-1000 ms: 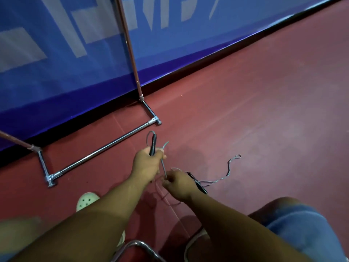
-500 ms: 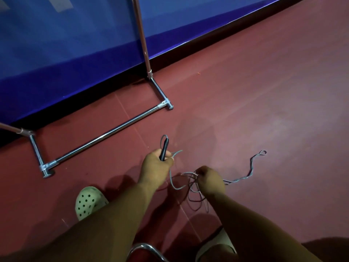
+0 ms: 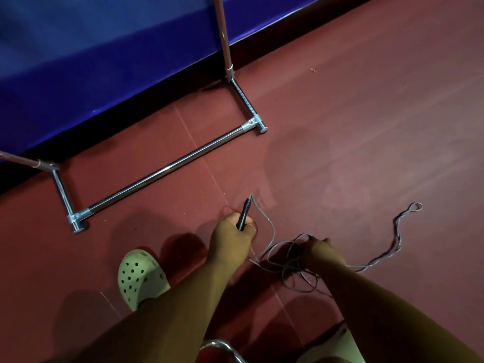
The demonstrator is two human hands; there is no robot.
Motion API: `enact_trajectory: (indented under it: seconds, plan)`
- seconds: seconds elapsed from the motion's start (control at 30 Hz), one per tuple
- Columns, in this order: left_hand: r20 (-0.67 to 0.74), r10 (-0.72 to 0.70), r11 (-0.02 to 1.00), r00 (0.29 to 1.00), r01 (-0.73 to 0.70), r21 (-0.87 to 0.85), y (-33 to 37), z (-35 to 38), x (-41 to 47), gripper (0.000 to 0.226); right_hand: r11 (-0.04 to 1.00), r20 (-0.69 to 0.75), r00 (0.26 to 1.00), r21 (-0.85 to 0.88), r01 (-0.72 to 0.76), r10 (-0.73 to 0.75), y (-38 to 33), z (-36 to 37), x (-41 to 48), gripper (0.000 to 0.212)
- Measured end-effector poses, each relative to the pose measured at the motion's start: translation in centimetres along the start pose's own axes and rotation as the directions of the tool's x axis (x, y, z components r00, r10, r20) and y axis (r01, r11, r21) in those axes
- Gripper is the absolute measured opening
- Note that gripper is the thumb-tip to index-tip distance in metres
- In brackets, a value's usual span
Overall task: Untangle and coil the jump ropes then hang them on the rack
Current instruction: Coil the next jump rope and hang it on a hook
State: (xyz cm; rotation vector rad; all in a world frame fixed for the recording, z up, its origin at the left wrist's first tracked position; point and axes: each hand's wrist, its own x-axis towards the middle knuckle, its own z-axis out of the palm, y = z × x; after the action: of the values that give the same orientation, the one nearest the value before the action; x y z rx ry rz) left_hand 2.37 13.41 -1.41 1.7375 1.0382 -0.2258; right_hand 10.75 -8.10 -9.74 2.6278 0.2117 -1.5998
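Observation:
My left hand [image 3: 231, 237] grips a thin black jump rope handle [image 3: 244, 214] that points up and away from me. A grey cord runs from the handle's tip down to a tangle of loops [image 3: 290, 260] on the red floor. My right hand [image 3: 320, 254] grips that tangle from above. A doubled length of the rope [image 3: 398, 231] trails off to the right across the floor and ends in a small loop. The chrome rack [image 3: 167, 169] stands just beyond my hands, its base bar on the floor and one upright [image 3: 224, 32] rising at the back.
A blue padded wall [image 3: 91, 61] runs behind the rack. My pale green clog [image 3: 140, 276] is at the lower left, another shoe [image 3: 340, 341] at the lower right. A curved chrome tube [image 3: 222, 348] shows at the bottom edge.
My view has tipped down and closer to the floor. My right hand has moved right and down onto the tangle of loops. My left hand keeps hold of the black handle.

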Motion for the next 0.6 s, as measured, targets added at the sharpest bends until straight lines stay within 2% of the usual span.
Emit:
enact_trajectory:
  seconds: [0.1, 0.2, 0.3, 0.43, 0.6]
  plan:
    - [0.006, -0.019, 1.000, 1.000, 0.019, -0.003, -0.3, 0.1, 0.1, 0.011, 0.990, -0.027, 0.995, 0.103, -0.093, 0.096, 0.0, 0.4, 0.5, 0.046]
    - [0.029, -0.042, 0.999, 0.999, 0.043, -0.009, -0.5, 0.3, 0.1, 0.017, 0.987, -0.106, 0.985, 0.106, -0.121, 0.133, -0.8, -0.2, -0.6, 0.041]
    - [0.039, -0.039, 0.999, 0.998, 0.040, -0.017, -0.5, 0.4, 0.1, 0.017, 0.996, -0.197, 0.979, 0.082, -0.042, 0.057, -1.3, -0.4, -0.9, 0.036]
    - [0.037, -0.057, 0.998, 0.998, 0.058, -0.027, -0.7, 0.3, 0.3, 0.017, 0.992, -0.187, 0.982, 0.113, 0.051, -0.029, -1.3, -0.1, -0.7, 0.030]
    - [0.041, -0.075, 0.994, 0.996, 0.078, -0.070, -1.3, -0.1, 0.5, 0.014, 0.996, -0.193, 0.981, 0.079, 0.035, -0.019, -1.6, 0.1, -0.9, 0.031]
